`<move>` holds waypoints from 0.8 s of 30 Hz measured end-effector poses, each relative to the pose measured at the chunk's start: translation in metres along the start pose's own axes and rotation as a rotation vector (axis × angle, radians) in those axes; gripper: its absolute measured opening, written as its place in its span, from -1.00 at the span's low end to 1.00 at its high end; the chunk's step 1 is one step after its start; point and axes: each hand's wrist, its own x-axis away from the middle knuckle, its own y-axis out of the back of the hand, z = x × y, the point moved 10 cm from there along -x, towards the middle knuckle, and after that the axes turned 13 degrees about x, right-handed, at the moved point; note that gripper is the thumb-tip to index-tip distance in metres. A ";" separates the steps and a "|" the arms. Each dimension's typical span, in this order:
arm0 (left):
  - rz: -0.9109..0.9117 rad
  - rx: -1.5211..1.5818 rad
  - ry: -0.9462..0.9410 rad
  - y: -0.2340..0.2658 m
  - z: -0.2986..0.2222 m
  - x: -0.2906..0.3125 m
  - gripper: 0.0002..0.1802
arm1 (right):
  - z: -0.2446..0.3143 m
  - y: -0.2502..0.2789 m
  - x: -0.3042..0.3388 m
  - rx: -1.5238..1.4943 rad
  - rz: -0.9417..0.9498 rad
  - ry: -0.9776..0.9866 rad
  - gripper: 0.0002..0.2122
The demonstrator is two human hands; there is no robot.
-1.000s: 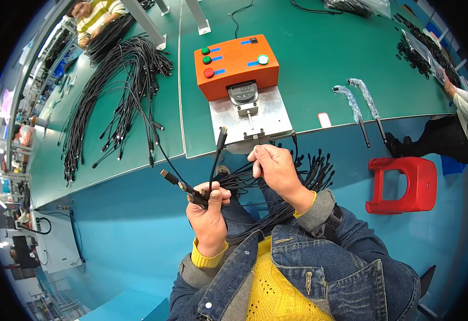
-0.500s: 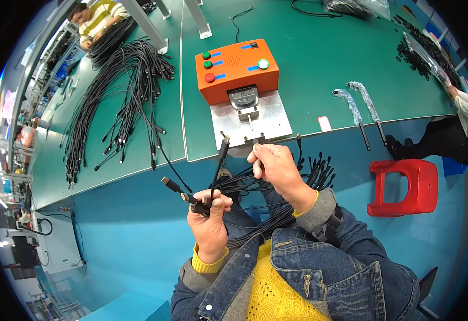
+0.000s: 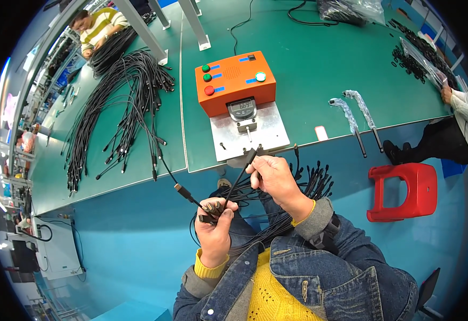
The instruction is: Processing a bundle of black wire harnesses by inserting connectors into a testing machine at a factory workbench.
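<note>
My left hand (image 3: pixel 216 235) is closed around several black cables, their plugs (image 3: pixel 210 208) sticking out above the fingers. One black cable (image 3: pixel 235 184) runs up from it to a plug (image 3: pixel 251 155) at the fingertips of my right hand (image 3: pixel 278 181). My right thumb and forefinger are pinched at that plug, just in front of the metal plate (image 3: pixel 226 140). The plate belongs to an orange box (image 3: pixel 236 80) with buttons and a small digital gauge (image 3: pixel 243 108). More black cables (image 3: pixel 314 182) lie across my lap, partly hidden behind my arms.
Bundles of black cables (image 3: pixel 113 107) cover the left part of the green table (image 3: pixel 309 64). Two plastic-wrapped rods (image 3: pixel 356 140) overhang its front edge at right. A red stool (image 3: pixel 429 190) stands on the floor. One person (image 3: pixel 103 27) works at far left, another (image 3: pixel 466 112) at right.
My right hand has come back from the plate's front edge. The left hand's upright plug has shifted right to meet its fingers. The view has moved slightly, and the gauge reading has changed.
</note>
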 end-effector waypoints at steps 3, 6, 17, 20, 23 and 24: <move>0.010 0.006 0.001 0.004 0.002 0.001 -0.78 | -0.005 -0.001 0.006 0.013 0.015 -0.016 -0.76; 0.042 -0.004 0.021 0.005 0.005 -0.001 -0.77 | -0.031 -0.008 0.019 0.419 0.255 -0.181 -0.77; 0.061 0.038 0.082 -0.002 0.022 0.000 -0.84 | 0.064 0.016 0.044 0.178 -0.163 0.362 -0.78; 0.070 -0.042 0.077 -0.007 0.023 0.004 -0.84 | 0.049 0.014 0.036 0.004 -0.100 0.224 -0.79; 0.030 -0.133 -0.036 -0.006 0.009 0.003 -0.84 | 0.025 0.012 0.025 -0.061 -0.042 0.111 -0.79; -0.012 -0.183 -0.150 -0.003 -0.003 0.002 -0.84 | 0.013 0.012 0.018 -0.038 -0.016 0.073 -0.78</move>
